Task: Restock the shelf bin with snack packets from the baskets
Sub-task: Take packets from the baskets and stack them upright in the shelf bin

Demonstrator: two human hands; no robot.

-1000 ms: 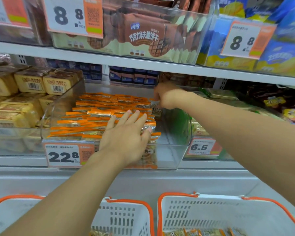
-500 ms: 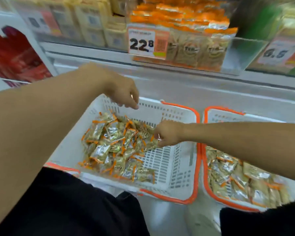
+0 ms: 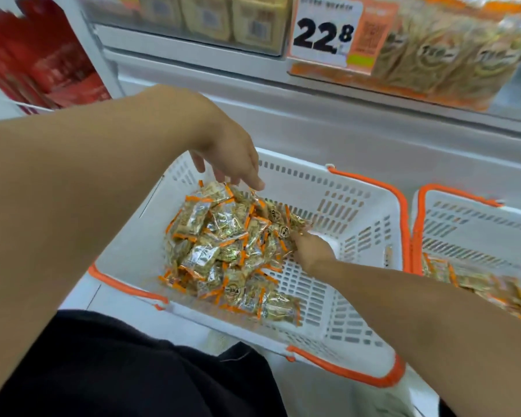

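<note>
A white shelf (image 3: 313, 94) runs across the top, and a clear bin (image 3: 451, 70) sits on it at the upper right, packed with upright packets behind a price tag (image 3: 328, 31) reading 22.8. Below the shelf stands a white basket (image 3: 358, 212) with orange handles, and a second basket (image 3: 475, 224) stands just beside it at the right edge, also holding packets. A loose heap of snack packets (image 3: 223, 251), gold with orange ends, fills the left and middle of the near basket's floor. The left hand (image 3: 229, 158) hangs over the heap's far edge, fingers pointing down and relaxed, the tips touching or nearly touching the top packets; its grip holds nothing that shows. The right hand (image 3: 312, 251) reaches into the heap from the right, fingers curled among the packets; its grip seems to close on one, though the fingertips are hidden.
</note>
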